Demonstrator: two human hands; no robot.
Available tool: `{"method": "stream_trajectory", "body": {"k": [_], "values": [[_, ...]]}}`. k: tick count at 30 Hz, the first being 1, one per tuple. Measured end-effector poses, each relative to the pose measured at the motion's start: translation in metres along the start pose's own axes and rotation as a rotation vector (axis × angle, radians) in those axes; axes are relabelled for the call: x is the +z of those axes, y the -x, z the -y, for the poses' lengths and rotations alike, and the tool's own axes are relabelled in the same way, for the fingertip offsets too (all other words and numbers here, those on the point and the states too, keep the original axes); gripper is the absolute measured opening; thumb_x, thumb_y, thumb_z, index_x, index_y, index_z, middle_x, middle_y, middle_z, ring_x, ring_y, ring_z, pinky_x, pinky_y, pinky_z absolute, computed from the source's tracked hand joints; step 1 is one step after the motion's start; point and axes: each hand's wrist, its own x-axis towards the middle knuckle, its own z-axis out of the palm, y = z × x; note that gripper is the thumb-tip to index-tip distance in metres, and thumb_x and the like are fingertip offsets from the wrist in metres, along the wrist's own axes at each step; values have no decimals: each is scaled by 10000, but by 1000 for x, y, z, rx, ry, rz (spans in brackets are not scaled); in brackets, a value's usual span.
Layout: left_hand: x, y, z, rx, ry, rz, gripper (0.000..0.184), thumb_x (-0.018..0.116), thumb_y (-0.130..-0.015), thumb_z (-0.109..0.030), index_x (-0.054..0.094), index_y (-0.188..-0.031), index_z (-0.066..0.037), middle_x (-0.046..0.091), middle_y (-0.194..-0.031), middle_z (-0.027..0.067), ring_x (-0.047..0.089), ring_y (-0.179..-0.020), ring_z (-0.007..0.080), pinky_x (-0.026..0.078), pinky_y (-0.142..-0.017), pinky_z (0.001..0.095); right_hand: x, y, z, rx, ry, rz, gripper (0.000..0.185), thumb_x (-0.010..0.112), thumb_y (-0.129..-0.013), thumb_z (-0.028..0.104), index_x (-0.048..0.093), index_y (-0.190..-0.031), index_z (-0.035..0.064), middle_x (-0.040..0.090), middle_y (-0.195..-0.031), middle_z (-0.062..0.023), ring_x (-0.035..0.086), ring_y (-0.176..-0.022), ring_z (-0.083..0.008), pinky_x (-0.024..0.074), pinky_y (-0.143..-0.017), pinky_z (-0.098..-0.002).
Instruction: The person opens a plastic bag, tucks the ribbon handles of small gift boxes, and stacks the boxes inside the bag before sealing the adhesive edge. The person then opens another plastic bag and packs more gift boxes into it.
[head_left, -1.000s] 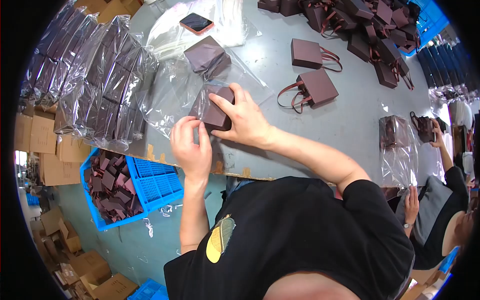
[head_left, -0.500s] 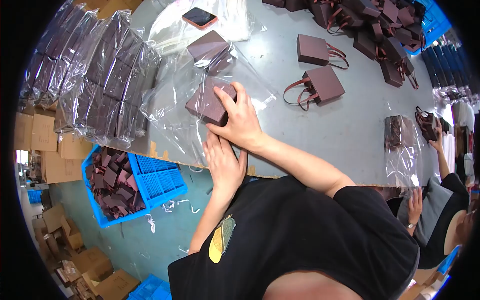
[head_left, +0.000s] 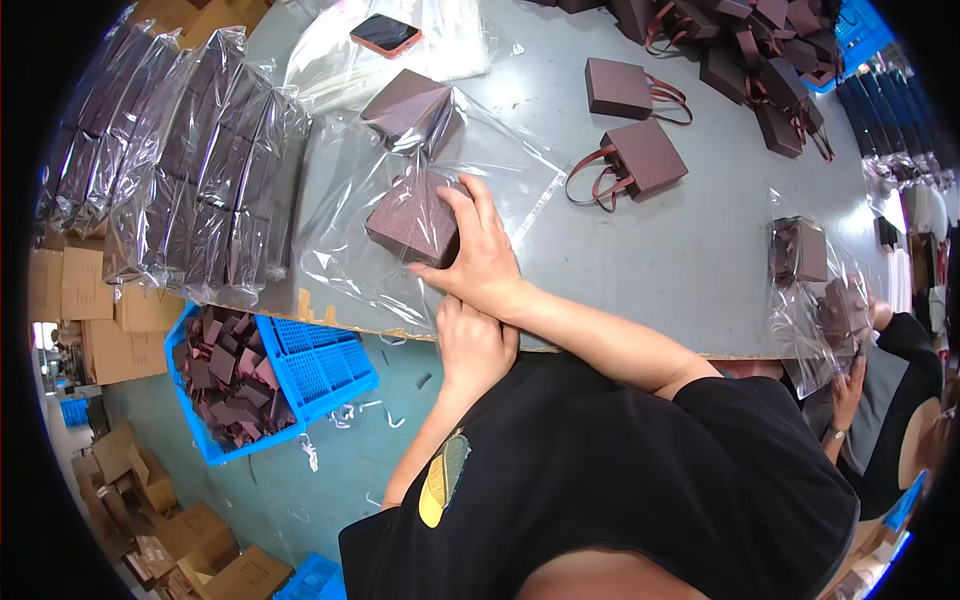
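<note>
A dark brown box (head_left: 412, 222) lies in a clear plastic bag (head_left: 345, 255) spread on the table near its front edge. My right hand (head_left: 480, 245) grips this box at its right side, thumb at the near end and fingers over the top. Beyond it, a second brown box (head_left: 405, 105) is in or under the same clear film. My left hand (head_left: 472, 345) is curled closed at the table edge, just below my right wrist and beside the bag. What its fingers hold, if anything, is hidden.
Bagged stacks of brown boxes (head_left: 200, 170) stand at left. A phone (head_left: 387, 35) rests on plastic bags (head_left: 450, 50). Two handled boxes (head_left: 618, 88) lie right, with a pile (head_left: 770, 50) behind. A blue crate (head_left: 300, 432) sits below; a co-worker's hand (head_left: 848, 395) touches another bag.
My left hand has gone from fingers stretched to curled and shifted toward the table edge. The box under my right hand has moved slightly left. The co-worker's box is now in a bag.
</note>
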Motion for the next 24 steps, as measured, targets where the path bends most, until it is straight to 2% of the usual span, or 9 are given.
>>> {"method": "stream_trajectory", "body": {"k": [4,7,9,11,13,16,19,20,24], "values": [[-29,0,-20,39,89,108,396,744,-754,-132,639,-1099,32,642,-1070,203,560,-1108,439,425,-950,512,0,0,-6,-52,56,22,917,924,-572,278,462,-1339,81,333,-1450,-254,435,-1284,-452,437,-1032,-490],[-92,-5,-30,72,558,632,339,744,-747,-76,658,-1063,12,652,-1022,179,595,-1054,392,456,-886,457,2,3,-14,-151,184,62,903,902,-593,309,467,-1355,92,330,-1459,-261,440,-1278,-446,428,-1031,-494],[-114,-18,-37,354,194,-11,378,742,-702,-14,667,-1072,-16,658,-1053,158,611,-1010,349,473,-858,417,3,6,-14,-222,253,44,844,861,-652,318,476,-1370,97,324,-1469,-267,444,-1267,-445,416,-1034,-501],[-121,-46,-39,335,-188,-216,549,705,-687,-38,603,-1226,-16,580,-1194,180,554,-1062,366,411,-912,512,4,7,-16,-241,256,36,865,858,-622,301,480,-1371,92,303,-1476,-260,427,-1254,-442,404,-1016,-518],[-107,-65,-31,209,-563,-161,595,670,-739,-61,544,-1319,-21,556,-1231,191,525,-1127,397,388,-946,549,8,9,-24,-267,285,21,866,845,-617,288,483,-1381,99,290,-1482,-256,417,-1249,-441,395,-1013,-524],[-76,-71,1,172,-676,-224,657,635,-774,-15,465,-1409,-32,576,-1210,172,557,-1065,372,425,-913,521,4,8,-24,-269,259,54,800,794,-668,279,498,-1396,130,279,-1488,-257,415,-1254,-441,396,-1030,-520],[-77,-70,3,9,-404,-164,634,619,-802,-2,460,-1415,-33,586,-1197,165,566,-1025,355,450,-870,493,-5,5,-18,-259,164,112,815,797,-671,285,491,-1408,121,274,-1492,-258,422,-1246,-442,407,-1033,-514],[-81,-72,1,46,-398,-230,536,619,-821,-24,520,-1347,-25,622,-1111,147,593,-945,337,468,-793,458,-5,7,-18,-264,167,106,826,802,-670,295,487,-1414,119,270,-1493,-265,423,-1242,-447,412,-1028,-516],[-86,-84,3,14,-422,-311,293,636,-848,-55,620,-1138,-21,651,-927,126,620,-819,334,470,-734,436,-6,5,-17,-285,159,104,855,811,-678,329,472,-1433,117,249,-1497,-296,430,-1225,-469,427,-1009,-526]]}}
